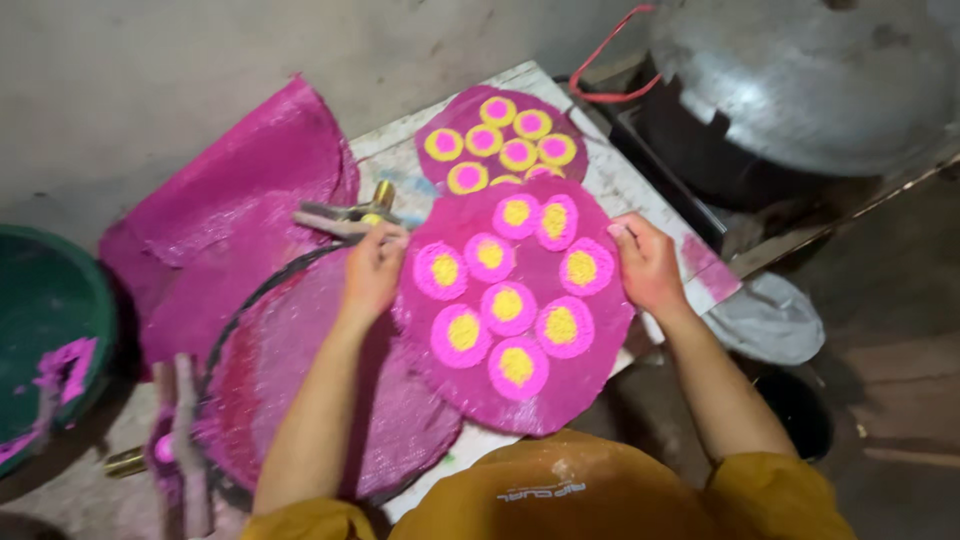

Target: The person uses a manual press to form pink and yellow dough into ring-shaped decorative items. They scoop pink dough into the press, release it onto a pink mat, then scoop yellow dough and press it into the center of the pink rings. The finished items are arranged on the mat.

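A round magenta sheet [530, 400] dotted with several pink-and-yellow circles lies on a white board [610, 180] in front of me. My left hand [373, 268] rests on its left edge, fingers curled at the rim. At the sheet's right edge my right hand [645, 262] presses down, fingers closed on the rim. A second magenta round [455, 115] with several yellow-ringed pink dots lies just beyond, partly under the near one.
A round wire-rimmed magenta screen [290, 350] lies at the left, with metal clamps [340, 217] above it. Magenta cloth [240, 190] covers the floor behind. A green tub [45, 320] stands far left, a large metal wok [800, 80] at the upper right.
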